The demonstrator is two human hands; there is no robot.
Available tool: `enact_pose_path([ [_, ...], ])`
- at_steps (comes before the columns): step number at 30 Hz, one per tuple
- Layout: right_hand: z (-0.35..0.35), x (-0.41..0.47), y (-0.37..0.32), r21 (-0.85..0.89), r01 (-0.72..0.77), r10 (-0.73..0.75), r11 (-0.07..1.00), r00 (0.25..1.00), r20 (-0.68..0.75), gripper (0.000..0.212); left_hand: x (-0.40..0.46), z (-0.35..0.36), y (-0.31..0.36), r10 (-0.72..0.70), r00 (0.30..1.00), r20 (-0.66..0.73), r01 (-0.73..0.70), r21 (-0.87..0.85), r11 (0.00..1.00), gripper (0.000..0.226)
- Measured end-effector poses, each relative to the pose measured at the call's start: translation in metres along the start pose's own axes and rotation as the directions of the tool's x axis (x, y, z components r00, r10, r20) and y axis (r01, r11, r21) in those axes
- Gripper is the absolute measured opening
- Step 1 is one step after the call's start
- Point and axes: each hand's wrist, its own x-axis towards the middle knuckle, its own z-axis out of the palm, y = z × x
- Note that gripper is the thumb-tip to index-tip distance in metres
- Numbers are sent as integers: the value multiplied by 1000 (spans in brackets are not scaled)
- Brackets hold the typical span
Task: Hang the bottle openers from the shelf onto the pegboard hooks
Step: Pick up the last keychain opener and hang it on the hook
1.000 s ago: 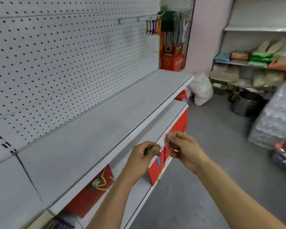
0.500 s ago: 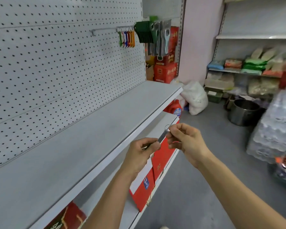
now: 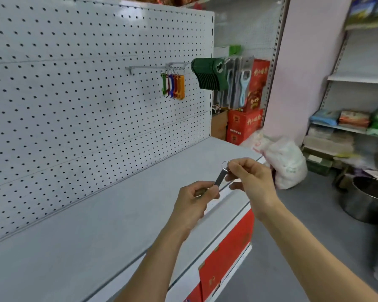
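On the white pegboard (image 3: 74,105) your metal hook (image 3: 148,67) carries colourful openers (image 3: 174,86). Above the grey shelf (image 3: 96,214), your left hand (image 3: 194,198) pinches the slim grey metal bottle opener (image 3: 219,179); your right hand (image 3: 249,178) pinches its ring end.

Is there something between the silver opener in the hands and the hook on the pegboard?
Nothing visible. The slim silver metal bottle opener, held by both hands, has open air up to the long metal pegboard hook. Coloured openers already hang near its outer end.
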Motion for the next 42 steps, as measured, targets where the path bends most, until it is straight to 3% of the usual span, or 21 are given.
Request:
enact_pose_path([
  [6, 9, 66, -32, 14, 127, -128, 992, 988, 91, 12, 40, -6, 2, -73, 982, -174, 92, 98, 991, 36],
  [17, 55, 170, -105, 88, 213, -230, 973, 899, 374, 12, 73, -5, 25, -92, 883, -459, 135, 62, 989, 14],
  [25, 90, 210, -122, 90, 212, -230, 973, 889, 397, 13, 79, -10, 37, -79, 788, -611, 143, 57, 988, 17],
  [31, 100, 226, -113, 64, 194, -203, 979, 885, 419, 11, 78, -14, 47, -47, 757, -651, 142, 95, 985, 19],
  [37, 97, 225, -101, 53, 206, -208, 977, 876, 435, 10, 76, -16, 64, -56, 771, -635, -3, -92, 996, 20],
  [42, 81, 205, -76, 53, 193, -197, 980, 882, 428, 3, 72, -11, 70, 63, 767, -638, -195, -139, 971, 33],
])
